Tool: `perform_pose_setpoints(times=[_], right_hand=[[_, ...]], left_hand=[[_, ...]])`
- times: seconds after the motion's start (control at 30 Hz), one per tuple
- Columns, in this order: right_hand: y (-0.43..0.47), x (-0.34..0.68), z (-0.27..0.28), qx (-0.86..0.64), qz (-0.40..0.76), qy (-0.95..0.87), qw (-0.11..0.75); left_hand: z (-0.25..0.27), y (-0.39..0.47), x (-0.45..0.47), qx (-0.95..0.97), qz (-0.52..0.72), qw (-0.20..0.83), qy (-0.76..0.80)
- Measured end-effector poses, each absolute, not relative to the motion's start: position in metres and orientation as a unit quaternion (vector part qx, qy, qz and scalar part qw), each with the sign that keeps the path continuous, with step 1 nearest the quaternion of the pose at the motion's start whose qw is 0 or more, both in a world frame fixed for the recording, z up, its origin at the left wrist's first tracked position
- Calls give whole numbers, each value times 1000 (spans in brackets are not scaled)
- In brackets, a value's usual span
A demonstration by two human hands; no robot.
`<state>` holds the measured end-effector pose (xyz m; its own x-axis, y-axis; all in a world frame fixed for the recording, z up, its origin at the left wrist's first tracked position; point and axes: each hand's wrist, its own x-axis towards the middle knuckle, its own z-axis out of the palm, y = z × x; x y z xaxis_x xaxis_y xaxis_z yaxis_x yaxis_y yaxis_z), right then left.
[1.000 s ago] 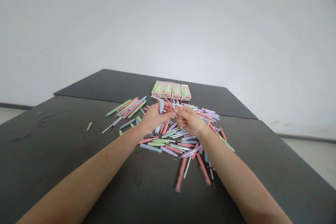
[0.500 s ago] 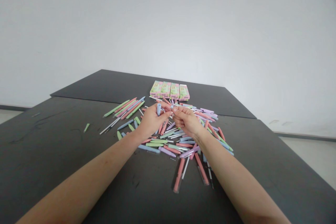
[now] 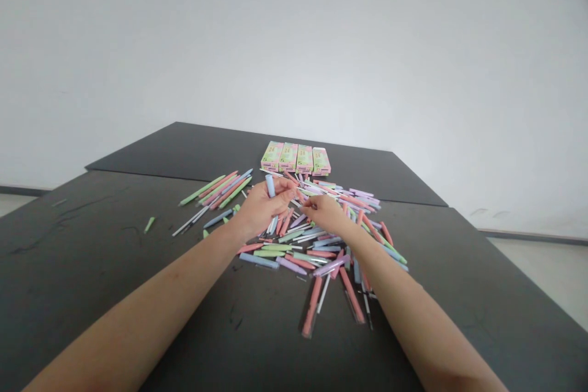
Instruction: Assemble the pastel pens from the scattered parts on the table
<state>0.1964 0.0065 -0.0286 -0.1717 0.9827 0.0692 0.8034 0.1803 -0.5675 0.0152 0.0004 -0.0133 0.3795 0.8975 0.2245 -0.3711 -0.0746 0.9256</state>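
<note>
light blue pen barrel (image 3: 270,185) is held in the left hand (image 3: 258,207), above the near edge of the pile's far half; its upper end is left sticking up, tilted a little, between thumb and index finger. left fingers are curled narrow around it. lower end is hidden by the hand. right hand (image 3: 325,211) is held just beside, fingertips bunched close together near the left fingertips; whether anything is pinched there cannot be told.

handling, judged: barrel is probably light, stiff plastic, smooth and a bit slippery, not very fragile; best gripped around the middle, ends left free. the thin white refills (image 3: 323,294) probably bend more easily and are better taken by thumb and fingertip.

materials: mixed pile (image 3: 289,247) is spread under and around both hands, made up of matte-looking pastel tubes in red, green, blue and purple, with thin white sticks between. red barrel (image 3: 312,300) is seen at the near side, clear at its near end. tapered pens (image 3: 215,188) are laid side by side on the left; small green piece (image 3: 149,225) is set apart, farther left. four printed boxes (image 3: 288,157), cardboard-looking, are lined up beyond. dark tabletop (image 3: 239,331) is flat, streaked with marks.
</note>
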Motion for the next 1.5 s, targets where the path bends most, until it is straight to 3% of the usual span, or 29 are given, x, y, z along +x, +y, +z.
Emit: perform_pose_setpoints(times=[0.13, 0.33, 0.43, 0.9, 1.5], right_hand=[[8, 197, -30, -611, 252, -709, 245], [6, 199, -13, -466, 536, -555, 433], [0, 197, -1, -382, 599, -517, 478], [-17, 192, 18, -303, 570, -544, 536], [-28, 184, 26, -320, 564, -582, 491]], left_hand=[[-7, -3, 15, 517, 505, 652, 228], [2, -9, 15, 540, 504, 641, 208], [5, -12, 16, 535, 508, 640, 215], [3, -7, 15, 496, 537, 656, 188], [6, -6, 14, 482, 571, 640, 182]])
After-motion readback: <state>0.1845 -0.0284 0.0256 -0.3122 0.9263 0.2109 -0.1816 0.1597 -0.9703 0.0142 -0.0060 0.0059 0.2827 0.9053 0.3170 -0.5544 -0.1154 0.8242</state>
